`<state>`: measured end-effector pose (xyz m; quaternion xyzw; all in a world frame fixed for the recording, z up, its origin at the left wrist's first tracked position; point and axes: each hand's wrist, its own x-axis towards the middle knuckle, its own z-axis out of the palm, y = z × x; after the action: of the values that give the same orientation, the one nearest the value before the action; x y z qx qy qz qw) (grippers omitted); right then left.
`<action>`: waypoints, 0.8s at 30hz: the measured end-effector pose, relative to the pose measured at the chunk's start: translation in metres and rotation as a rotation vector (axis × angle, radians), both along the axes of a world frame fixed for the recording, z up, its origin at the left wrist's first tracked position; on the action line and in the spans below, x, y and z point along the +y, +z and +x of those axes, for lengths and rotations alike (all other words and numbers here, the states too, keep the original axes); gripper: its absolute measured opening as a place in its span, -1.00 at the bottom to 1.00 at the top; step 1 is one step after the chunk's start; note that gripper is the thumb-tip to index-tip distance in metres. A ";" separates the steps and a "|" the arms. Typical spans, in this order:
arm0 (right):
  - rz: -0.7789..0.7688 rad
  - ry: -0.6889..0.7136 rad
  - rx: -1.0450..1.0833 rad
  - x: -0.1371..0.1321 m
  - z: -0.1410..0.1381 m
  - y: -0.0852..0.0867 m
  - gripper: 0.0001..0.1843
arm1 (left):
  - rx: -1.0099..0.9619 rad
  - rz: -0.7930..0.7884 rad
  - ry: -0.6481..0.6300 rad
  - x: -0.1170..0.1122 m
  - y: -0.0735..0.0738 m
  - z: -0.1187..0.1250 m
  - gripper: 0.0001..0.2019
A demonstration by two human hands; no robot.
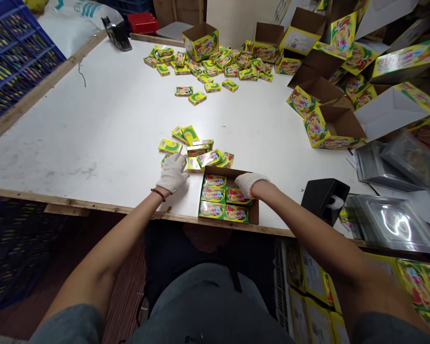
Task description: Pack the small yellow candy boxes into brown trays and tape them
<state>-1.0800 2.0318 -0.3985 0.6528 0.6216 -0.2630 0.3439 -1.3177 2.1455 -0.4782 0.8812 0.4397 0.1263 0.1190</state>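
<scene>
In front of me an open brown-lined carton (253, 213) sits at the table's near edge. Small green and yellow TWINS packs (212, 209) lie flat in it in two columns. My right hand (250, 183), in a white glove, reaches into the carton's far right part; its fingers are hidden by the glove's back and I cannot make out what they hold. My left hand (174, 174), also gloved, rests left of the carton with fingers apart, touching a small pack (165, 159). More loose packs (208, 157) lie just beyond the carton, some overlapping.
A heap of packs (232, 70) spreads across the table's far side. Empty cartons (329, 129) pile up at the right. Near my right forearm stand a black tape dispenser (324, 198) and clear plastic trays (394, 222). A blue crate (17, 52) stands at the left.
</scene>
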 end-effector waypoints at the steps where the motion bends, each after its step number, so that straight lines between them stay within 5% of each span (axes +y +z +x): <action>1: -0.021 -0.001 -0.010 0.002 -0.002 -0.009 -0.45 | 0.090 -0.029 0.004 0.012 -0.004 -0.006 -0.53; 5: -0.052 0.023 0.037 0.005 -0.005 -0.033 -0.45 | 0.288 -0.065 -0.021 0.041 -0.009 -0.025 -0.52; 10: 0.058 -0.023 0.114 -0.008 -0.008 -0.043 -0.50 | 0.318 -0.090 -0.002 0.043 -0.003 -0.036 -0.63; 16: 0.129 -0.078 0.162 -0.023 -0.007 -0.054 -0.46 | -0.184 -0.412 0.133 0.014 0.006 -0.035 -0.55; 20: 0.302 -0.165 0.317 -0.019 -0.003 -0.027 -0.67 | -0.598 -0.586 0.019 -0.012 0.036 -0.021 -0.50; 24: 0.671 -0.379 0.534 -0.007 -0.007 0.023 -0.67 | -0.484 -0.266 -0.185 -0.037 0.067 0.002 -0.52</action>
<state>-1.0869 2.0246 -0.3755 0.7393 0.6089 -0.2646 -0.1121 -1.3153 2.1082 -0.4109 0.8385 0.3289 0.2627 0.3461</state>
